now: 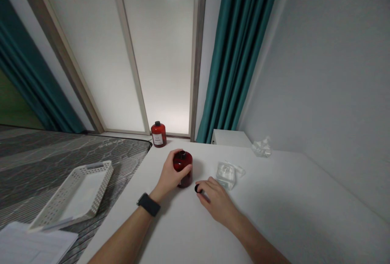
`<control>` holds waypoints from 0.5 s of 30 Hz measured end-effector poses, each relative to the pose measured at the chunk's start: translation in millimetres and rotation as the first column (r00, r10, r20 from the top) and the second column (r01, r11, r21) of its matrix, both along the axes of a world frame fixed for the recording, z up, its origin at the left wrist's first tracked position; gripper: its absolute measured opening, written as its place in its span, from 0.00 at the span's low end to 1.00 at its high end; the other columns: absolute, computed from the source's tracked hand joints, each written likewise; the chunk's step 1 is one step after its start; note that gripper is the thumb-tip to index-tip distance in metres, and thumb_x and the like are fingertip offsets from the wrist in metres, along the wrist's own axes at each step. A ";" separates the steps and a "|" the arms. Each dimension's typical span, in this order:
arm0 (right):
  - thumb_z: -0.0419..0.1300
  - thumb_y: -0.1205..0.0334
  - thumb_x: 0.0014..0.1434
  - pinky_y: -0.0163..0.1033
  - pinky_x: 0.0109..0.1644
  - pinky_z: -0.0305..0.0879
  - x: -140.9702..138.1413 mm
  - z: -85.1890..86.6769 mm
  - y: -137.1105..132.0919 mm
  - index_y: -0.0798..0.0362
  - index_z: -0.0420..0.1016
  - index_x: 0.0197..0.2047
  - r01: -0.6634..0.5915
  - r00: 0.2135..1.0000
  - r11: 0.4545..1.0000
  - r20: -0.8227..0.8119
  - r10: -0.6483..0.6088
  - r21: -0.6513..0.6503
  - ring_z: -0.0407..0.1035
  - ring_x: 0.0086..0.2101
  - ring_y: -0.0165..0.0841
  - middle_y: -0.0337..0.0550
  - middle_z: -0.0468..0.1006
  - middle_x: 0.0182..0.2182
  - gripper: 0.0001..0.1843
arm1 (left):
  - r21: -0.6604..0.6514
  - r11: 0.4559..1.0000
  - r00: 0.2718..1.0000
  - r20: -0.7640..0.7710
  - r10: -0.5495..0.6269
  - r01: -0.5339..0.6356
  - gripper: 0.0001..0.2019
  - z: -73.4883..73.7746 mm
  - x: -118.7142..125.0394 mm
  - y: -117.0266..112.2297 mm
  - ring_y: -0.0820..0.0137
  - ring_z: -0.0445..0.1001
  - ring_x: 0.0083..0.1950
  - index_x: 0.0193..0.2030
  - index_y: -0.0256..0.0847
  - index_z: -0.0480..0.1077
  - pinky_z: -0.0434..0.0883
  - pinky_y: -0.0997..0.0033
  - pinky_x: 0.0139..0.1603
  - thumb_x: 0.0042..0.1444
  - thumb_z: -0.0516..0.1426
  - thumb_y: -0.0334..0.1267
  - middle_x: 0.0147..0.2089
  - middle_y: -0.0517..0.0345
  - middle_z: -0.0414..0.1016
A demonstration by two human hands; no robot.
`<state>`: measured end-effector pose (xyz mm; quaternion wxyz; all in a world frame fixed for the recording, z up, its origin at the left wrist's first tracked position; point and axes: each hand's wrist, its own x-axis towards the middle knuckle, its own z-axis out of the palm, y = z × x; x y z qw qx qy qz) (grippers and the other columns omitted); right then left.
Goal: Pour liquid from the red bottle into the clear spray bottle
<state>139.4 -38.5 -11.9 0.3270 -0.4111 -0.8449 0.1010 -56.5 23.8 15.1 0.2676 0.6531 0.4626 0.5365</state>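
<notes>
My left hand (170, 174) is wrapped round a red bottle (184, 165) that stands upright on the white table (274, 215); its neck looks uncapped. My right hand (215, 201) rests on the table just right of the bottle, with its fingers pinched on a small black cap (197, 188). A black watch (148, 204) sits on my left wrist. A clear glass bottle (226, 174) stands a little beyond my right hand.
A second red bottle with a white label (159, 134) stands on the window sill. Crumpled clear plastic (261, 148) lies at the table's far side. A white basket (76, 193) rests on the grey bed at left, with paper (33, 243) in front of it.
</notes>
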 end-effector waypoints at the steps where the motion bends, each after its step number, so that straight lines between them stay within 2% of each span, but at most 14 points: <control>1: 0.60 0.76 0.60 0.47 0.44 0.72 -1.1 0.9 -0.6 0.47 0.71 0.38 -0.028 1.000 1.000 0.000 0.028 0.008 0.72 0.40 0.41 0.42 0.81 0.39 0.12 | 0.007 1.000 1.000 -0.016 -0.008 0.008 0.25 0.5 0.3 -0.7 0.58 0.74 0.55 0.55 0.42 0.64 0.70 0.51 0.61 0.51 0.64 0.40 0.53 0.50 0.73; 4: 0.59 0.76 0.61 0.47 0.46 0.71 -3.1 2.9 -2.0 0.48 0.71 0.38 -0.056 0.998 0.998 -0.015 0.056 0.027 0.71 0.41 0.40 0.43 0.80 0.41 0.11 | 0.015 0.999 0.999 -0.034 -0.032 0.033 0.25 1.1 0.5 -1.8 0.57 0.74 0.55 0.55 0.42 0.65 0.70 0.51 0.60 0.51 0.64 0.39 0.53 0.50 0.73; 10: 0.62 0.72 0.61 0.45 0.41 0.68 2.8 1.2 1.4 0.49 0.73 0.36 0.069 0.995 0.986 0.064 -0.080 0.155 0.69 0.39 0.40 0.45 0.74 0.38 0.07 | 0.018 0.998 0.998 -0.039 -0.052 0.053 0.26 -1.9 -1.6 -0.4 0.57 0.74 0.55 0.56 0.42 0.64 0.69 0.51 0.60 0.51 0.64 0.39 0.54 0.50 0.72; 15: 0.61 0.70 0.63 0.46 0.42 0.65 3.6 2.5 2.4 0.49 0.73 0.37 0.025 0.990 0.978 0.128 -0.053 0.207 0.69 0.39 0.41 0.45 0.77 0.37 0.06 | 0.033 0.998 0.997 -0.049 -0.059 0.060 0.25 -2.2 -2.6 -1.1 0.58 0.73 0.55 0.56 0.41 0.64 0.69 0.51 0.61 0.51 0.64 0.38 0.54 0.51 0.72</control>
